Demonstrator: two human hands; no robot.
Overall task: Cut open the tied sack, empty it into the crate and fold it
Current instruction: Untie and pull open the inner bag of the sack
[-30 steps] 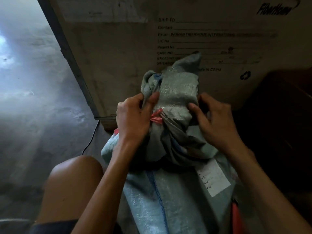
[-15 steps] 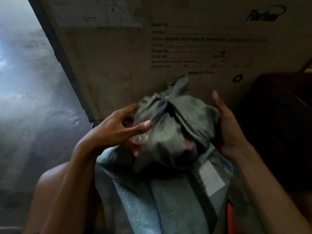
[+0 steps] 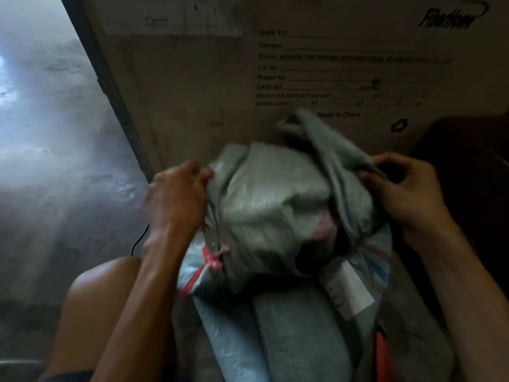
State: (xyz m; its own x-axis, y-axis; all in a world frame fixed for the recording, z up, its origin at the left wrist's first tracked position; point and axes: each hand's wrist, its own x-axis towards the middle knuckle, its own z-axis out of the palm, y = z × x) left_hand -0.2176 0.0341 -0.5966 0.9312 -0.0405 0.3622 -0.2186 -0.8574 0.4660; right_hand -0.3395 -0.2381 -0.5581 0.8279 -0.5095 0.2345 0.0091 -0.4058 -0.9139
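A grey-green woven sack (image 3: 270, 210) stands between my knees, its loosened top bunched and folded over. My left hand (image 3: 176, 199) grips the sack's left edge, and my right hand (image 3: 405, 191) grips its right edge, so the fabric is stretched between them. A red tie (image 3: 213, 257) hangs at the sack's left side below my left hand. Something pink (image 3: 327, 224) shows through a gap in the fabric. A white label (image 3: 349, 290) is stuck on the sack's right flank. The picture is blurred by motion.
A large wooden crate panel (image 3: 192, 92) with printed shipping text stands right behind the sack. Bare concrete floor (image 3: 55, 161) lies to the left, with a thin black cable (image 3: 137, 241) on it. My bare knee (image 3: 96, 293) is at lower left. A red-orange object (image 3: 381, 351) sits at lower right.
My hands moved from the tied neck out to the sack's two sides and closed on the fabric. The top has spread wider and the red tie now hangs loose at the left.
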